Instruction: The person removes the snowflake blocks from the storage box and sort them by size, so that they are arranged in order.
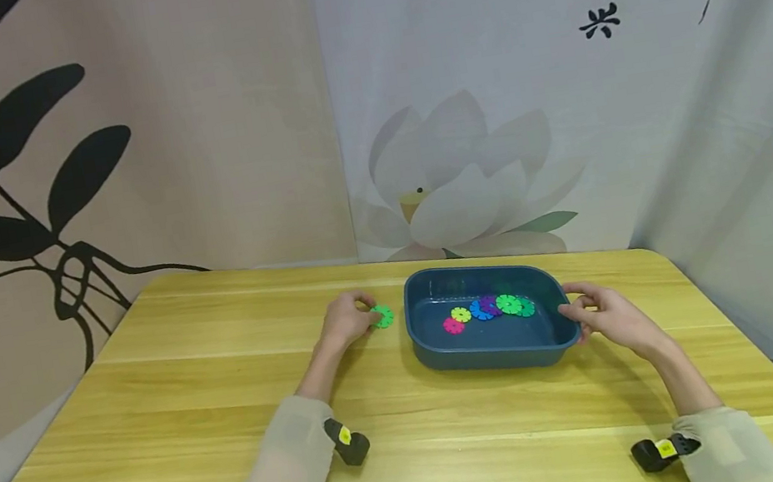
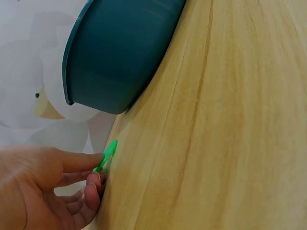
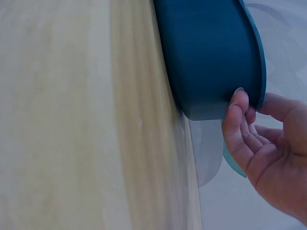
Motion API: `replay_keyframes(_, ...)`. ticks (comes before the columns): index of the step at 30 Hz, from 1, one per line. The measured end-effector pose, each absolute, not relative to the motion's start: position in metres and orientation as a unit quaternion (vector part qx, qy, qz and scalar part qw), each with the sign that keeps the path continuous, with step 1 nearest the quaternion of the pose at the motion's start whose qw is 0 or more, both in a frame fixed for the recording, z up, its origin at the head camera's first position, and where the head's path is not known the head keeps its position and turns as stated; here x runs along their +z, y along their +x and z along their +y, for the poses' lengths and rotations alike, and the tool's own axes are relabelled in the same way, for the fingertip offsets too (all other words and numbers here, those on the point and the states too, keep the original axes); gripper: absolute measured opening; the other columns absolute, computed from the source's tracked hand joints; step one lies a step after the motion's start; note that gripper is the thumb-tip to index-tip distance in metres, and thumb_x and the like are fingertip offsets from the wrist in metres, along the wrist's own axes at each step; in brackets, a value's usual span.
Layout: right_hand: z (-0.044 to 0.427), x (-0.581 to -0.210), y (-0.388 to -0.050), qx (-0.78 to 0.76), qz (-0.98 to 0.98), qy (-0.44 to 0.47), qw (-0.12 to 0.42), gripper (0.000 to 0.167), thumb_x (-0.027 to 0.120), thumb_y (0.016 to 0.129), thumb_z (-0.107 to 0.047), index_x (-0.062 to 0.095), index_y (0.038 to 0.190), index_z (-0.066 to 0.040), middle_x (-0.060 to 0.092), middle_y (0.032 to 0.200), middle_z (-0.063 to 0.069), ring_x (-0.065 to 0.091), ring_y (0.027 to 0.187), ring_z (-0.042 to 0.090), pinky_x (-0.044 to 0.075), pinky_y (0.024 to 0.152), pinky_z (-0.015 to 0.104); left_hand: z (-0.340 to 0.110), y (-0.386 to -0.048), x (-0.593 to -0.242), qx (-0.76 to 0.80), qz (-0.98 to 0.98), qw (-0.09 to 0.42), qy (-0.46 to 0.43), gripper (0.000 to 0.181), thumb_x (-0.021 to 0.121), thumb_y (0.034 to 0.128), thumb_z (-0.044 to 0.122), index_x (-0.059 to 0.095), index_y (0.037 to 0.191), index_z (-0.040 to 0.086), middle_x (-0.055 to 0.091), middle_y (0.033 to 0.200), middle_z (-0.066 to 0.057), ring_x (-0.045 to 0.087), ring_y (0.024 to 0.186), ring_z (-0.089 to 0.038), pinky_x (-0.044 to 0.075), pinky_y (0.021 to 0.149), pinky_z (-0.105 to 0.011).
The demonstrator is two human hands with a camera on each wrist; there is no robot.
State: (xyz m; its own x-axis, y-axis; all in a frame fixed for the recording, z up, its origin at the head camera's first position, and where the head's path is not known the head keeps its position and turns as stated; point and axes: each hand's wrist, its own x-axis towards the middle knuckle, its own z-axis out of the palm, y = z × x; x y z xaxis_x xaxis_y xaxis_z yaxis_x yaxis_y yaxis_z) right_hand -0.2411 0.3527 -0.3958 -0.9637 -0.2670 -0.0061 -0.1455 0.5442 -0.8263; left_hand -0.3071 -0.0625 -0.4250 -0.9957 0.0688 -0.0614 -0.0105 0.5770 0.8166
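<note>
My left hand [image 1: 349, 320] pinches a green notched disc [image 1: 384, 316] between thumb and fingers, just left of a dark blue plastic basin [image 1: 496, 355]. The left wrist view shows the green disc [image 2: 110, 149] nearly edge-on, close to the tabletop and apart from the basin [image 2: 115, 57]. At the basin's right end, my right hand [image 1: 613, 316] grips the rim, thumb over the edge and fingers against the outer wall [image 3: 211, 62]. Inside the basin lie several notched discs: pink [image 1: 454, 325], yellow [image 1: 461, 314], blue [image 1: 478, 311], purple [image 1: 489, 305] and green [image 1: 509, 304], some overlapping.
The wooden table [image 1: 178, 409] carries the basin towards its far edge. Behind it hangs a pale curtain [image 1: 247, 128] printed with leaves, a lotus and dark characters. Each wrist wears a small black camera, one on the left sleeve [image 1: 348, 442], one on the right [image 1: 656, 454].
</note>
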Motion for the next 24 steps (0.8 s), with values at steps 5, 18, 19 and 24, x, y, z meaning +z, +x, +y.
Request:
replay_keyframes(5, 0.352, -0.396, -0.240, -0.464, 0.876, -0.114, 0.066, 0.059, 0.058, 0.104, -0.020, 0.034, 0.149, 0.010, 0.061, 0.094, 0.018, 0.065, 0.068, 0.036, 0.057, 0.076, 0.032, -0.062, -0.306, -0.424, 0.443, 0.895, 0.044, 0.017, 0.026, 0.072, 0.0919, 0.009, 0.067, 0.115, 0.000, 0.066, 0.107, -0.017, 0.056, 0.082, -0.021, 0.045, 0.071, -0.029)
replay_keyframes(18, 0.352, -0.395, -0.240, -0.464, 0.876, -0.114, 0.066, 0.059, 0.058, 0.105, -0.021, 0.033, 0.149, 0.010, 0.060, 0.095, 0.019, 0.065, 0.068, 0.037, 0.056, 0.077, 0.031, -0.068, -0.303, -0.413, 0.482, 0.876, 0.028, 0.001, 0.026, 0.067, 0.0963, 0.014, 0.064, 0.116, -0.002, 0.067, 0.103, -0.016, 0.061, 0.085, -0.023, 0.048, 0.070, -0.030)
replay_keyframes(19, 0.352, -0.395, -0.240, -0.465, 0.876, -0.114, 0.066, 0.059, 0.058, 0.105, -0.021, 0.033, 0.149, 0.010, 0.060, 0.095, 0.019, 0.065, 0.068, 0.036, 0.056, 0.076, 0.031, -0.067, -0.302, -0.411, 0.490, 0.871, 0.028, 0.000, 0.025, 0.066, 0.0970, 0.014, 0.064, 0.117, -0.002, 0.068, 0.102, -0.016, 0.061, 0.083, -0.023, 0.048, 0.069, -0.029)
replay_keyframes(24, 0.352, -0.396, -0.240, -0.468, 0.874, -0.116, 0.067, 0.059, 0.058, 0.105, -0.020, 0.033, 0.149, 0.010, 0.060, 0.094, 0.018, 0.064, 0.068, 0.037, 0.057, 0.076, 0.033, -0.062, -0.305, -0.402, 0.518, 0.855, 0.018, 0.011, 0.025, 0.066, 0.0983, 0.018, 0.065, 0.116, 0.002, 0.070, 0.100, -0.016, 0.066, 0.079, -0.025, 0.048, 0.062, -0.026)
